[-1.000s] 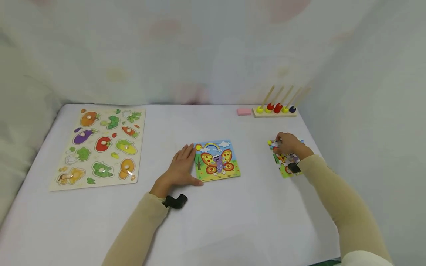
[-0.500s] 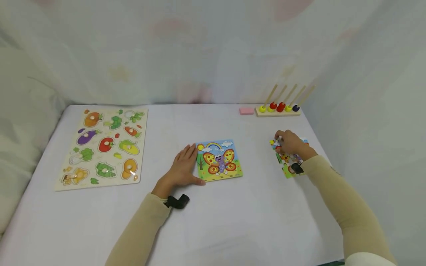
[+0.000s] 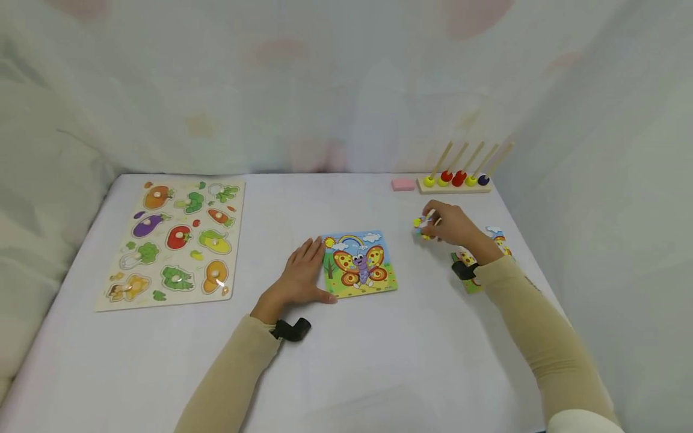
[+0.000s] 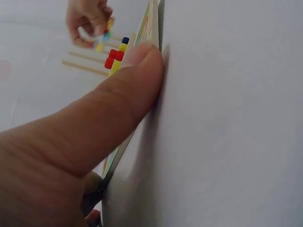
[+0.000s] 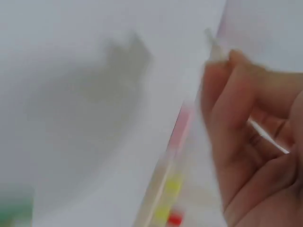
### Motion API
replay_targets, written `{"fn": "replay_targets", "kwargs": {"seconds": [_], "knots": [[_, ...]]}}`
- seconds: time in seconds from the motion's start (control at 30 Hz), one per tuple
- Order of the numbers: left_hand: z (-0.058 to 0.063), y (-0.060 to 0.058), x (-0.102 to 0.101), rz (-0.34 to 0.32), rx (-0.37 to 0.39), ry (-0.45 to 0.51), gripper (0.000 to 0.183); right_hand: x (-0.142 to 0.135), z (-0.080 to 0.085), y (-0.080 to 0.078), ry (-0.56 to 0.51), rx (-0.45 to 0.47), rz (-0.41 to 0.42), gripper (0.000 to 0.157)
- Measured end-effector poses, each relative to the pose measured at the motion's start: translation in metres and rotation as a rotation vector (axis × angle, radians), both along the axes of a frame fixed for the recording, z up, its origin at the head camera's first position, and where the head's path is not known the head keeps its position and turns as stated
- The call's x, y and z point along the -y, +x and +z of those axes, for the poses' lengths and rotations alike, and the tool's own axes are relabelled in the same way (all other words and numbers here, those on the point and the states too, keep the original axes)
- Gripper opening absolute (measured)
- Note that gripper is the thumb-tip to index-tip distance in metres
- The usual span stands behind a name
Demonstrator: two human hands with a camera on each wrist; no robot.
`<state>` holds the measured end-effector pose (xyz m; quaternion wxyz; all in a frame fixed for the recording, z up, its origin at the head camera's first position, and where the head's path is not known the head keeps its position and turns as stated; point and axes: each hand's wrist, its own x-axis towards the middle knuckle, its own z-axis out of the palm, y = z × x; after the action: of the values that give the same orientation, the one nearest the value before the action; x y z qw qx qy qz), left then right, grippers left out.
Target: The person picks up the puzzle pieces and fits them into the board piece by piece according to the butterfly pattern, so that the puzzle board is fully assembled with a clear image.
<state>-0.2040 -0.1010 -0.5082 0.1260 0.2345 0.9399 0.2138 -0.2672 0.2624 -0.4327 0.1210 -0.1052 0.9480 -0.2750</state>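
Observation:
A square butterfly picture board (image 3: 360, 264) lies mid-table in the head view. My left hand (image 3: 295, 279) rests against its left side, fingers straight, with the thumb at the near left corner; the left wrist view shows the thumb (image 4: 113, 99) stretched along the board's edge. My right hand (image 3: 455, 224) pinches a small colourful jigsaw piece (image 3: 418, 231) between thumb and fingers, raised off the table to the right of the board. The right wrist view is blurred and shows the piece (image 5: 215, 49) nearly edge-on. More jigsaw pieces (image 3: 473, 287) lie under the right forearm, partly hidden.
A vegetable peg puzzle (image 3: 189, 296) covers the left part of the table. At the back right stands a wooden bead counter (image 3: 455, 189) with upright rods, beside a pink block (image 3: 403, 184). Curtain-like cloth walls rise behind and on both sides.
My right hand has picked up a piece from the jigsaw at the right and carried it left toward the butterfly board. My left hand has stayed at the board's edge.

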Motion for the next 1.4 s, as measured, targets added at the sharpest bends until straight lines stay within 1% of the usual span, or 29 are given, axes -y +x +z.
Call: {"fn": "replay_targets", "kwargs": {"seconds": [0.1,0.2,0.3,0.4,0.47,0.53,0.67,0.73,0.8,0.87,0.97,1.13,1.23,1.4], "knots": [[0.001,0.0,0.001,0.003,-0.007,0.004,0.131,0.046,-0.004,0.0,-0.185,0.016,0.064,0.035],[0.0,-0.002,0.0,-0.004,-0.011,-0.007,0.131,0.086,-0.013,0.0,-0.28,0.054,0.137,0.037],[-0.001,-0.002,-0.001,-0.016,-0.011,-0.002,0.13,0.115,-0.023,-0.002,-0.294,0.095,0.193,0.043],[0.001,0.001,0.001,-0.011,-0.003,0.001,0.13,0.137,-0.033,-0.003,-0.238,0.106,0.242,0.05],[0.0,0.002,0.001,-0.01,0.004,-0.007,0.13,0.145,-0.038,-0.001,-0.162,0.084,0.263,0.051],[-0.001,0.002,0.001,-0.011,0.001,-0.014,0.13,0.15,-0.042,0.001,-0.079,0.041,0.287,0.051],[-0.002,0.002,0.002,-0.013,-0.01,-0.015,0.129,0.156,-0.044,0.006,0.096,-0.065,0.348,0.048],[-0.001,0.001,0.001,-0.012,-0.012,-0.014,0.129,0.158,-0.043,0.008,0.178,-0.1,0.382,0.048],[-0.001,0.001,0.001,-0.006,-0.011,-0.015,0.129,0.158,-0.041,0.009,0.229,-0.121,0.403,0.049],[-0.001,0.001,0.0,-0.002,-0.006,-0.008,0.129,0.157,-0.04,0.009,0.249,-0.127,0.413,0.049],[0.0,0.003,0.0,0.003,-0.002,-0.009,0.129,0.15,-0.04,0.01,0.235,-0.128,0.432,0.049],[0.002,0.003,0.0,0.006,-0.023,-0.016,0.128,0.141,-0.04,0.012,0.241,-0.156,0.48,0.048],[0.003,0.003,0.001,0.009,-0.038,-0.019,0.128,0.14,-0.044,0.011,0.244,-0.193,0.493,0.048],[0.003,0.003,-0.001,-0.002,-0.031,-0.015,0.128,0.145,-0.048,0.008,0.274,-0.224,0.493,0.047]]}}
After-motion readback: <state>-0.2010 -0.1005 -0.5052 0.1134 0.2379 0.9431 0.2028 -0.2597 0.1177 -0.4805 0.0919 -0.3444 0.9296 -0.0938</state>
